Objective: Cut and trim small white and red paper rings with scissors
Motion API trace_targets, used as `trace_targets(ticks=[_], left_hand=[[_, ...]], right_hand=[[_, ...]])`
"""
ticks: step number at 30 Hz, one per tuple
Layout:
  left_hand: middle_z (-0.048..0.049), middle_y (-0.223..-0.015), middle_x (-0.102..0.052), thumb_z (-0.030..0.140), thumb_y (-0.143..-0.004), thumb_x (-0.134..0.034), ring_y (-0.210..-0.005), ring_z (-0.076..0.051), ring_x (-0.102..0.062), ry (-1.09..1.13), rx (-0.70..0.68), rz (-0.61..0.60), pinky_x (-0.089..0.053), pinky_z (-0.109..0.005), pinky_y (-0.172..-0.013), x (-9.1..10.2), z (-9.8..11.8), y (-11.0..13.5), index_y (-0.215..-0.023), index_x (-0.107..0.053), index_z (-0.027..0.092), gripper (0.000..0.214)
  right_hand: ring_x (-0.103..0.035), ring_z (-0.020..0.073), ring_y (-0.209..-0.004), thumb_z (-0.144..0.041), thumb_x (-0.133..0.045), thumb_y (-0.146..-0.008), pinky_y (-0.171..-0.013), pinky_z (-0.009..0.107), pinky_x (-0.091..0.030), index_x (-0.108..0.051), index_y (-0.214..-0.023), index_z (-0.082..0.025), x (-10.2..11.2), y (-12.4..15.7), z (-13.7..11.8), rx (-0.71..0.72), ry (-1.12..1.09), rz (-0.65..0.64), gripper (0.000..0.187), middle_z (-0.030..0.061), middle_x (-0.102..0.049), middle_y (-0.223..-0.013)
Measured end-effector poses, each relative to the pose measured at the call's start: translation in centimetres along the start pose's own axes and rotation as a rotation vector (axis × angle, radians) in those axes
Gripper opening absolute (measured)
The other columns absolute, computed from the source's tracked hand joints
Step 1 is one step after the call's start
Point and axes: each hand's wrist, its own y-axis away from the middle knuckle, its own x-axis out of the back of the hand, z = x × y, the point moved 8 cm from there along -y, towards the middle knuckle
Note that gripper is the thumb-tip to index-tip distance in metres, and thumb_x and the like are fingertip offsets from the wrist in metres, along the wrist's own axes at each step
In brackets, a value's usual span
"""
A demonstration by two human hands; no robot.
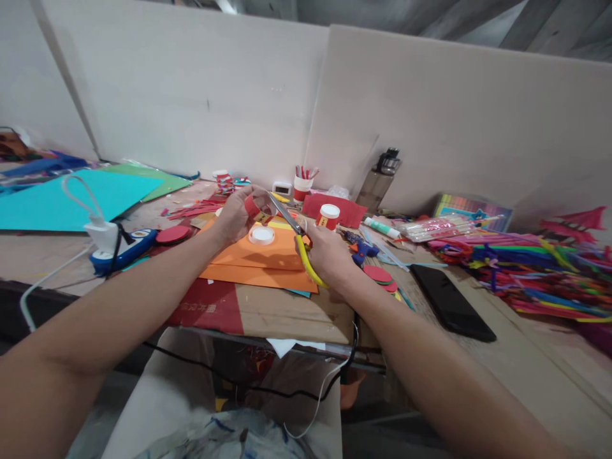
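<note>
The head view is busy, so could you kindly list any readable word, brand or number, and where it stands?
None reads clearly.
Red cardboard: pale characters, too blurred.
Held cup piece: label marks, too blurred.
Standing paper cup: label marks, too small.
Plastic stick pack: printing, too blurred.

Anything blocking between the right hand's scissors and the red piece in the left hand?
Nothing visible. The scissors in the right hand point up beside the red piece in the left hand; contact is unclear. The white ring lies below, on orange paper.
</note>
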Motion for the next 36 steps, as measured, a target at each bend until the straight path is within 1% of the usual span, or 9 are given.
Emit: trace_targets(ticks=[2, 4, 9, 14, 18, 21, 24, 31, 36], left_hand=[[0.0013, -0.060, -0.057, 0.025, -0.072, -0.077, -0.052, -0.009, -0.055, -0.004, -0.029, 0.055, -0.043, -0.020, -0.047, 0.5, 0.2, 0.0, -0.072, -0.056, 0.015, 0.024], [0.0011, -0.062, -0.058, 0.024, -0.071, -0.077, -0.053, -0.008, -0.056, -0.008, -0.027, 0.072, -0.043, -0.019, -0.049, 0.7, 0.1, 0.0, -0.072, -0.056, 0.015, 0.023], [0.0019, -0.065, -0.057, 0.022, -0.066, -0.080, -0.056, -0.007, -0.055, 0.043, 0.017, 0.020, -0.045, -0.018, -0.053, 0.0, -0.9, 0.2, -0.072, -0.058, 0.013, 0.024], [0.0033, -0.062, -0.055, 0.019, -0.066, -0.081, -0.055, -0.006, -0.054, 0.091, 0.052, 0.008, -0.046, -0.018, -0.053, -0.3, -1.3, 0.3, -0.072, -0.057, 0.013, 0.025], [0.0023, -0.062, -0.055, 0.020, -0.067, -0.081, -0.054, -0.007, -0.054, 0.077, 0.048, 0.001, -0.042, -0.018, -0.049, -0.4, -1.0, 0.4, -0.070, -0.057, 0.013, 0.025], [0.0023, -0.059, -0.053, 0.022, -0.069, -0.081, -0.051, -0.006, -0.051, 0.048, 0.059, 0.000, -0.038, -0.017, -0.045, -0.6, -0.8, 0.5, -0.065, -0.054, 0.014, 0.028], [0.0033, -0.056, -0.050, 0.025, -0.070, -0.081, -0.050, -0.006, -0.049, 0.042, 0.056, -0.029, -0.036, -0.017, -0.043, -0.8, -0.5, 0.5, -0.061, -0.051, 0.014, 0.033], [0.0024, -0.057, -0.050, 0.033, -0.068, -0.083, -0.051, -0.006, -0.048, -0.015, 0.026, -0.130, -0.036, -0.018, -0.043, -0.8, -0.7, 0.2, -0.059, -0.055, 0.014, 0.035], [0.0035, -0.056, -0.050, 0.030, -0.065, -0.084, -0.051, -0.007, -0.049, 0.013, 0.058, -0.067, -0.035, -0.018, -0.043, -0.6, -0.8, 0.3, -0.063, -0.054, 0.015, 0.033]], right_hand=[[-0.065, 0.0285, -0.094, -0.033, -0.044, -0.094, -0.070, 0.034, -0.046, -0.052, -0.140, -0.022, -0.1, 0.0, 0.0, -0.002, 0.013, -0.002, 0.048, 0.0128, -0.071, -0.110], [-0.065, 0.0280, -0.093, -0.037, -0.043, -0.095, -0.070, 0.034, -0.046, -0.054, -0.137, -0.023, -0.2, 0.0, 0.0, 0.001, 0.018, 0.003, 0.046, 0.0127, -0.070, -0.111], [-0.064, 0.0252, -0.090, -0.040, -0.043, -0.095, -0.071, 0.033, -0.047, -0.060, -0.127, -0.022, -0.5, 0.1, -0.1, 0.011, -0.022, 0.004, 0.040, 0.0130, -0.066, -0.110], [-0.064, 0.0277, -0.093, -0.040, -0.044, -0.096, -0.071, 0.035, -0.047, -0.057, -0.135, -0.023, -0.6, 0.0, 0.1, 0.014, 0.014, 0.013, 0.045, 0.0153, -0.064, -0.115], [-0.064, 0.0280, -0.096, -0.038, -0.044, -0.096, -0.073, 0.035, -0.048, -0.058, -0.134, -0.023, -0.6, -0.1, 0.1, 0.014, 0.013, -0.012, 0.043, 0.0151, -0.066, -0.115], [-0.064, 0.0277, -0.099, -0.035, -0.042, -0.096, -0.078, 0.036, -0.048, -0.054, -0.138, -0.022, -0.5, -0.1, -0.1, 0.029, 0.010, -0.010, 0.046, 0.0139, -0.066, -0.120], [-0.064, 0.0277, -0.102, -0.033, -0.042, -0.095, -0.082, 0.037, -0.049, -0.048, -0.144, -0.022, -0.4, -0.1, -0.2, 0.044, 0.005, 0.005, 0.051, 0.0137, -0.065, -0.125], [-0.064, 0.0280, -0.105, -0.032, -0.042, -0.096, -0.081, 0.036, -0.050, -0.049, -0.144, -0.023, -0.1, -0.2, -0.2, 0.045, -0.032, 0.009, 0.049, 0.0119, -0.066, -0.128], [-0.066, 0.0270, -0.098, -0.032, -0.043, -0.095, -0.078, 0.034, -0.049, -0.048, -0.145, -0.023, -0.2, -0.1, -0.2, 0.029, -0.017, -0.004, 0.051, 0.0129, -0.068, -0.122]])
